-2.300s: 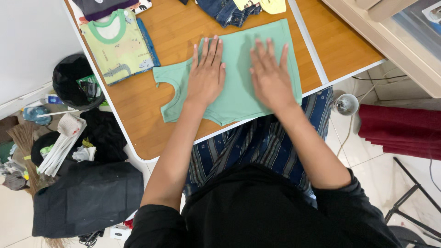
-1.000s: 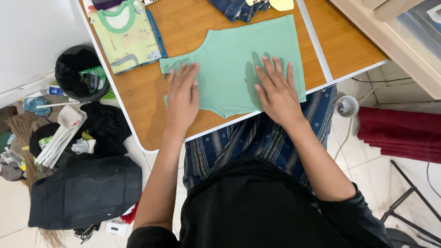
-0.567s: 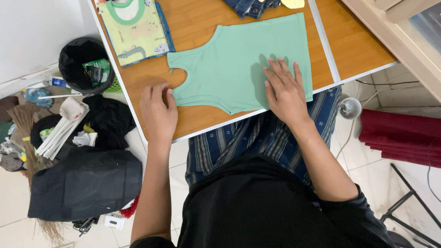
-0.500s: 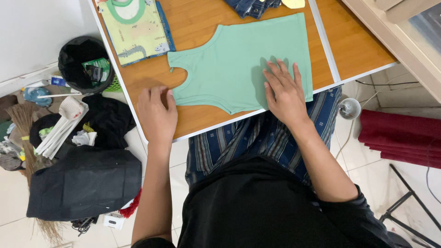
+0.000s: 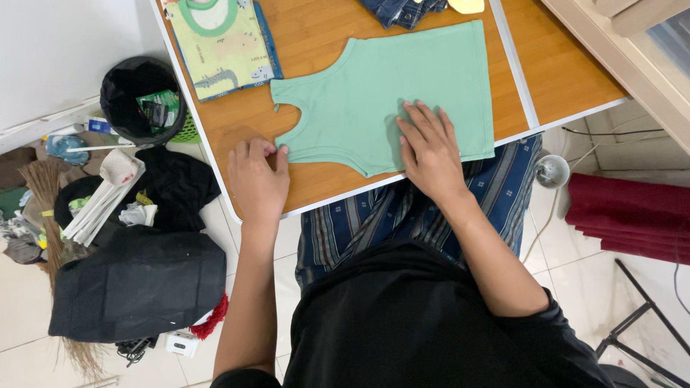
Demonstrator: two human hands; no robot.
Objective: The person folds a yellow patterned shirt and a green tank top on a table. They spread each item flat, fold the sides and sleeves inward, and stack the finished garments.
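Since a couple of seconds ago my left hand (image 5: 257,179) has slid off the middle of the mint green tank top (image 5: 392,97) and down to its shoulder end, while my right hand (image 5: 429,152) has stayed pressed on the cloth and shifted a little toward the near edge. The tank top now lies spread flat on the wooden counter (image 5: 316,43), its straps pointing to my left and its hem to my right, with its lower edge close to the counter's front rim. My left hand rests palm down on the bare wood, its grip loose, the fingertips (image 5: 277,151) just touching the bottom corner of the nearer strap; nothing is clamped in it. My right hand lies flat on the lower middle of the top, fingers spread apart and pointing away from me, holding the fabric down without gripping it. Beyond the straps, at the far left of the counter, sits a folded pale yellow-green child's shirt (image 5: 219,43) with a green collar. At the far edge, a pile of blue denim (image 5: 402,11) shows partly. On the floor to my left stand a black bin (image 5: 136,100) and a heap of dark bags (image 5: 136,287).
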